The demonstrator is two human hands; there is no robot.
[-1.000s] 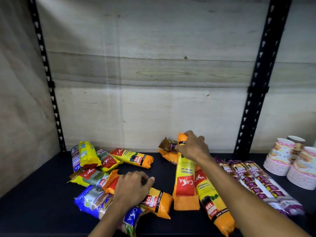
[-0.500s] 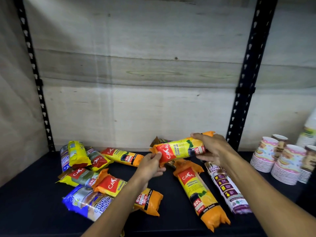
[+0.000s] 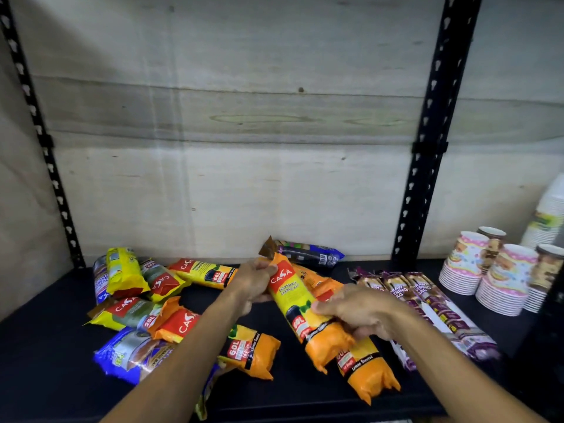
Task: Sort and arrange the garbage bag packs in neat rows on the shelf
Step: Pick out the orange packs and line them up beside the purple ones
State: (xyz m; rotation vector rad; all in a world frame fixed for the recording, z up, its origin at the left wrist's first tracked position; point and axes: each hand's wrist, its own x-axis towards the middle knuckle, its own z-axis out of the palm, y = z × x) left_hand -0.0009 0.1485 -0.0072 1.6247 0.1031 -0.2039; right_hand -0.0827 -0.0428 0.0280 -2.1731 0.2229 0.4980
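Orange and slippery-looking, the pack (image 3: 300, 306) held over the shelf (image 3: 45, 346) centre, far end pinched by the left hand (image 3: 254, 283) and near end gripped by the right hand (image 3: 354, 312), could slide askew onto the pack beneath (image 3: 367, 369) if dropped carelessly.

A shop's stockroom shelf (image 3: 45, 346): slotted uprights (image 3: 433, 132), branded garbage bag packs (image 3: 201, 271), stacked paper cups (image 3: 467, 264).

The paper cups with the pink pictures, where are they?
In the head view, the paper cups stand stacked at the shelf's far right, past the black upright post, beside the purple drawstring bag packs.
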